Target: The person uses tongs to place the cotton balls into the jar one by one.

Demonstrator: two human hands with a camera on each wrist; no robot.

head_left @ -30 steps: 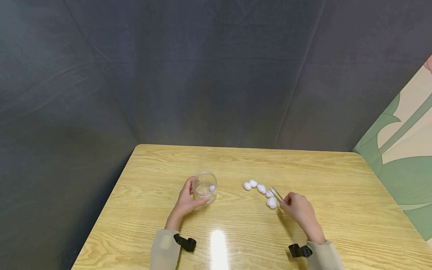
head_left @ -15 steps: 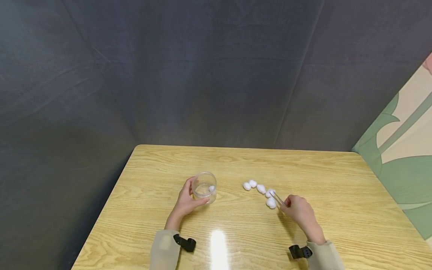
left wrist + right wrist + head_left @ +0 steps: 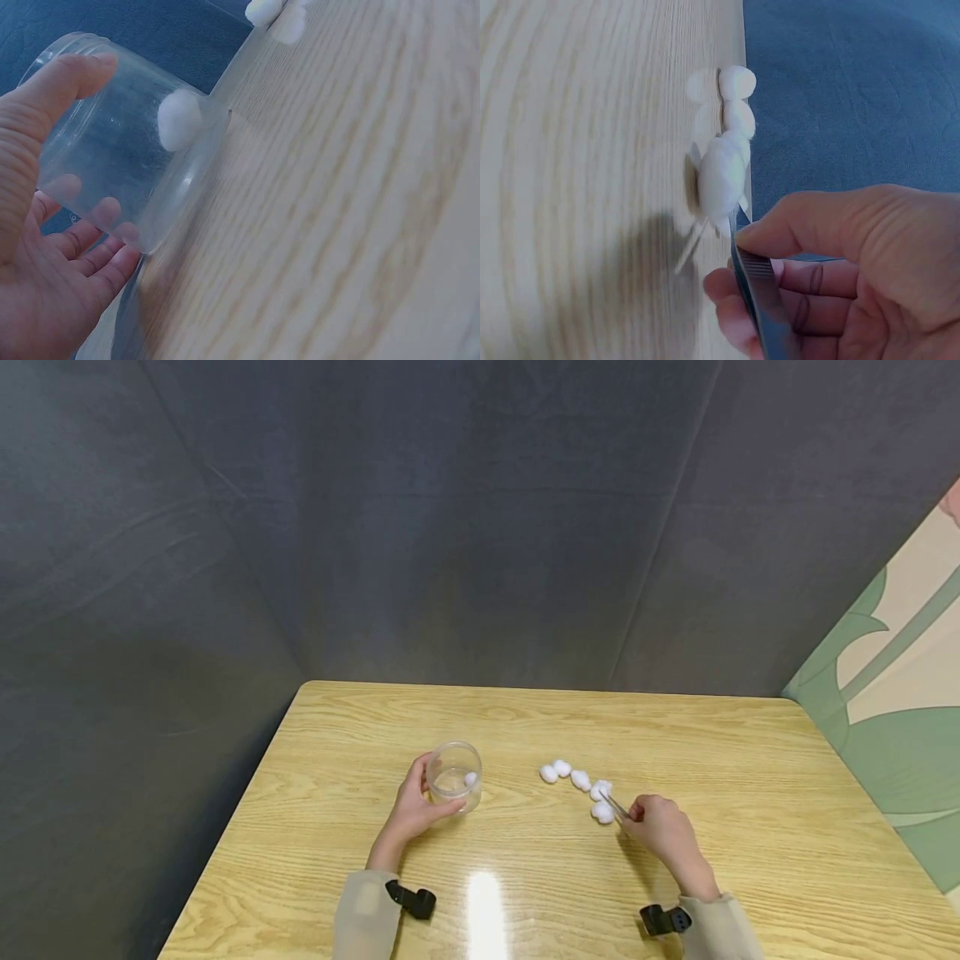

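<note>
My left hand [image 3: 415, 808] holds a clear plastic jar [image 3: 454, 770] upright on the table, thumb on the near side and fingers round the far side. One cotton ball [image 3: 180, 120] lies inside the jar, against its wall. In my right hand [image 3: 666, 831] metal tweezers [image 3: 761, 289] are pinched between thumb and fingers. Their tips are at a cotton ball [image 3: 600, 790] in a curved row; whether they grip it cannot be told. Nearest to me in that row lies another cotton ball [image 3: 602, 812], which hides part of the tips in the right wrist view.
Further cotton balls [image 3: 580, 779] continue the row to the left on the wooden table [image 3: 375, 710]. A dark cloth [image 3: 465, 527] hangs behind the table's far edge. A patterned green and cream surface [image 3: 900, 710] lies to the right.
The tweezers' tips have come down onto the cotton ball, and their arms have drawn closer together. My left hand and the jar have stayed in place.
</note>
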